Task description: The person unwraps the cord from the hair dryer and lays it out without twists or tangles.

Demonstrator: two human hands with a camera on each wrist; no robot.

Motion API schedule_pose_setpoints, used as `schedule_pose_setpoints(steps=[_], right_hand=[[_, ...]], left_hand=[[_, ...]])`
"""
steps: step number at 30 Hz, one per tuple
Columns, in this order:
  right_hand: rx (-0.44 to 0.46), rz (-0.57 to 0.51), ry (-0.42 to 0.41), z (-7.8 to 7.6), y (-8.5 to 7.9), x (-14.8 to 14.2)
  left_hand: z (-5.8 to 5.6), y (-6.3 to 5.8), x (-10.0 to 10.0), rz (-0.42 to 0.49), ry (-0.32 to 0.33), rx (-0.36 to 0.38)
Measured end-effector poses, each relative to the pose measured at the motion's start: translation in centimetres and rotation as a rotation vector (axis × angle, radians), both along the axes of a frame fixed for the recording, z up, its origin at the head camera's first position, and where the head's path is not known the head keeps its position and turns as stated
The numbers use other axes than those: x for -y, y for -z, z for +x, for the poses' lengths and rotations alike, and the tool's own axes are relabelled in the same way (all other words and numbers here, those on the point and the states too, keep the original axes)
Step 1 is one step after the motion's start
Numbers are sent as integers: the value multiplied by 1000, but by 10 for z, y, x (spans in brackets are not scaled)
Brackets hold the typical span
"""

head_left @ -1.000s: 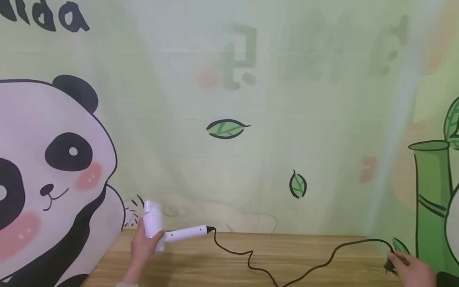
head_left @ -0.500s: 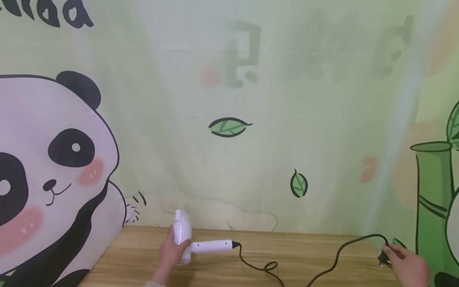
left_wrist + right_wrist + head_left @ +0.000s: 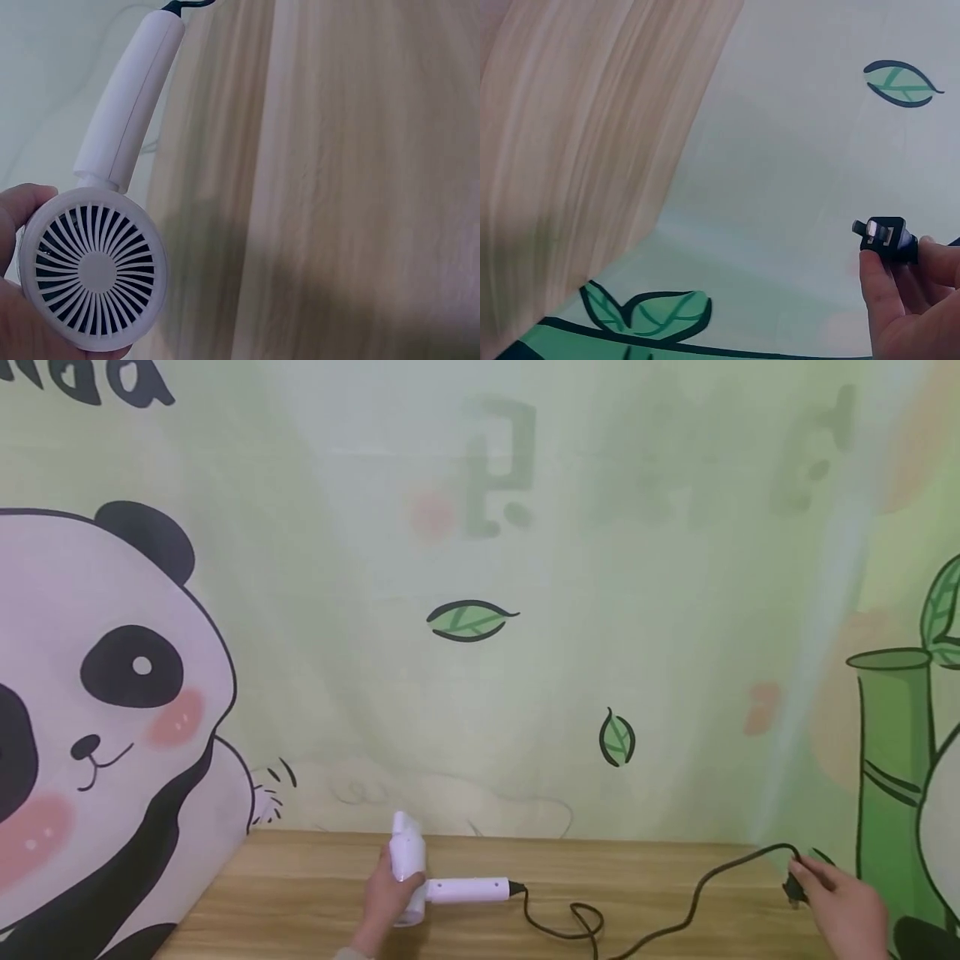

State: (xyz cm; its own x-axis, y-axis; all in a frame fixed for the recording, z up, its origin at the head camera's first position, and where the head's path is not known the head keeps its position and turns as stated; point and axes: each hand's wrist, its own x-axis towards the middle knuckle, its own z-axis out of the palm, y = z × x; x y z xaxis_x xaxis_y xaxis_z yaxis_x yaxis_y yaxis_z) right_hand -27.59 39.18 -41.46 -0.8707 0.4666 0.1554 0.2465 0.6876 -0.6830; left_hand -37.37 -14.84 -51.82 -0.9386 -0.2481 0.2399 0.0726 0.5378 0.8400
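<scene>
My left hand (image 3: 386,893) grips the head of a white hair dryer (image 3: 408,857), whose handle points right over the wooden table. In the left wrist view the round vented grille of the hair dryer (image 3: 97,271) faces the camera, with fingers curled at its left edge. From the handle's end a black cord (image 3: 585,922) runs in a loose loop and dips past the bottom edge of the head view. At the right, my right hand (image 3: 847,902) pinches the black plug (image 3: 793,888) at the cord's other end. Metal prongs show on the plug (image 3: 885,236) in the right wrist view.
The wooden table (image 3: 300,877) spans the lower part of the head view. Behind it hangs a pale green backdrop (image 3: 360,677) printed with a panda, leaves and bamboo. The table's back edge meets this backdrop.
The left hand has carried the hair dryer right and down. Slack in the cord has folded into a loop. The right hand, still pinching the plug, has shifted slightly left and up.
</scene>
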Motion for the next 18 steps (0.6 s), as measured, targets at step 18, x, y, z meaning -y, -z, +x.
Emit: schedule_pose_setpoints(steps=[18], right_hand=[[-163,22,-82,4,-23,48]], left_hand=[[-8,6,-12,-29,-13,91]])
